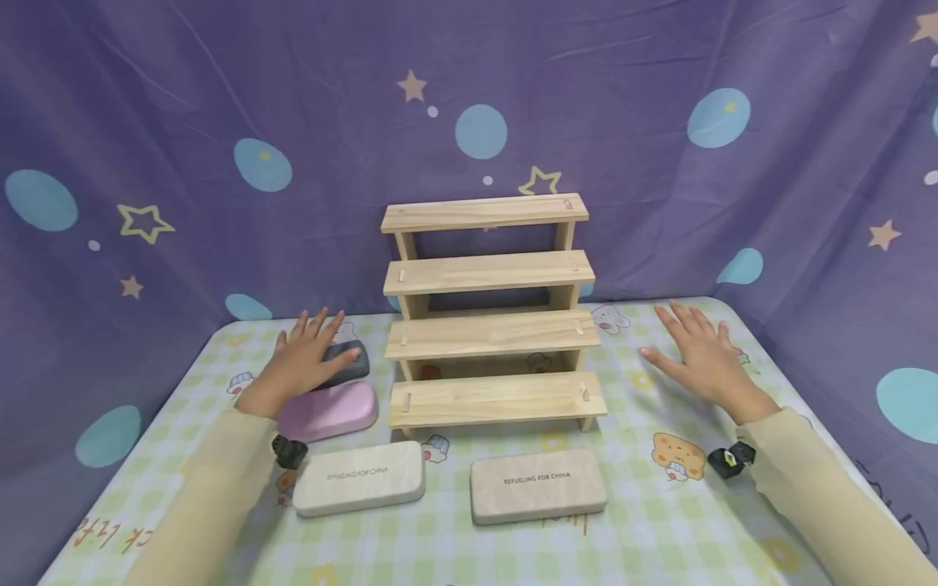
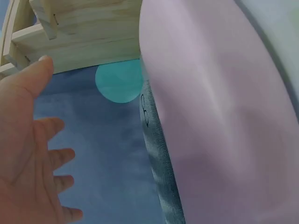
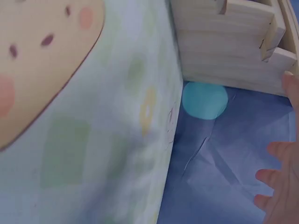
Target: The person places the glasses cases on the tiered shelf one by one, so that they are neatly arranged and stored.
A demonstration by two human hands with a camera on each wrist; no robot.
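Note:
My left hand (image 1: 299,362), fingers spread, is held over the left side of the table, nearest the dark blue-grey case (image 1: 348,366) and the pink case (image 1: 330,411). It holds nothing; part of the dark case is hidden behind it. On the right side, my right hand (image 1: 699,358) is also spread and holds nothing. Between the hands stands a wooden four-step rack (image 1: 494,338) with bare shelves. In front of it lie a whitish case (image 1: 361,478) and a beige case (image 1: 538,486), both lettered "REFUELING FOR CHINA". The pink case (image 2: 201,116) fills much of the left wrist view.
A green-and-white checked cloth (image 1: 630,537) with cartoon prints covers the table. Behind the rack hangs a purple curtain (image 1: 330,106) with stars and blue dots, and it also encloses both sides. A dark wrist device (image 1: 731,461) sits at each sleeve.

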